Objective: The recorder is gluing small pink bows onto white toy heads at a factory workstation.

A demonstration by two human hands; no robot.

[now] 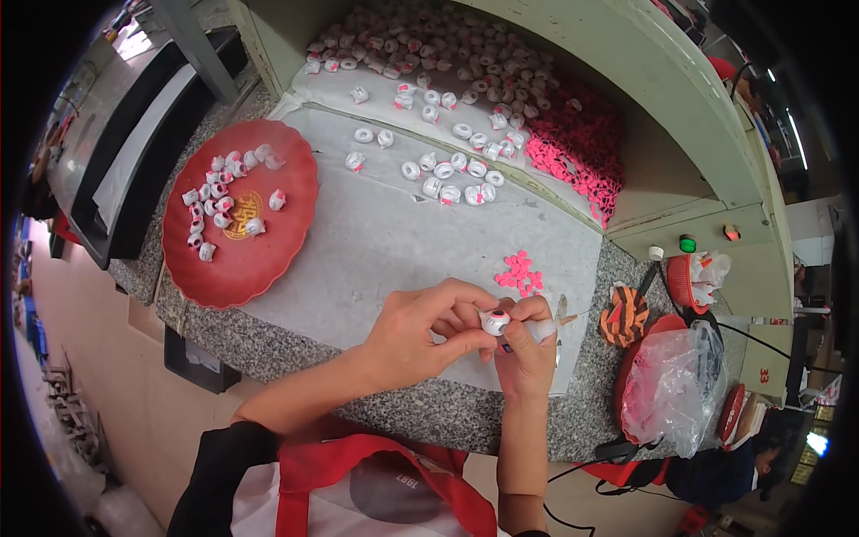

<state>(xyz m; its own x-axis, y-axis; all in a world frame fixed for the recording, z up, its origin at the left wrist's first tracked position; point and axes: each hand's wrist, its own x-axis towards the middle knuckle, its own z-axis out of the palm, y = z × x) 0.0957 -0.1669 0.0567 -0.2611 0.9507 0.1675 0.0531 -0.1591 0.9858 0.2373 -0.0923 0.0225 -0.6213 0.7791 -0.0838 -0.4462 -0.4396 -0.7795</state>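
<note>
White and rounded, with a pink-edged dark opening, the small eye-like piece [495, 320] is held up over the near edge of the grey sheet [385, 242] in the head view. Pinched on its left side, it sits in the closed fingers and thumb of the left hand [413, 329]. Curled up against it is the right hand [526, 358], which also appears closed around a whitish thin-tipped tube [542, 330]; exactly how its fingertips meet the piece is hidden.

Work on this piece looks underway rather than finished. On the scalloped red plate [288, 210] lies a modest batch of white pieces with pink showing [222, 204], which I take to be the completed ones.

Much more seems left. Loose white rings [449, 170] are scattered across the far part of the sheet, and a dense heap of white pieces [429, 40] fills the shelf behind. Small pink parts [519, 274] lie just beyond the hands, apparently the ready supply, with a far larger pink heap [577, 148] at the shelf's right end. Judging by those heaps, the batch is at an early stage.
</note>
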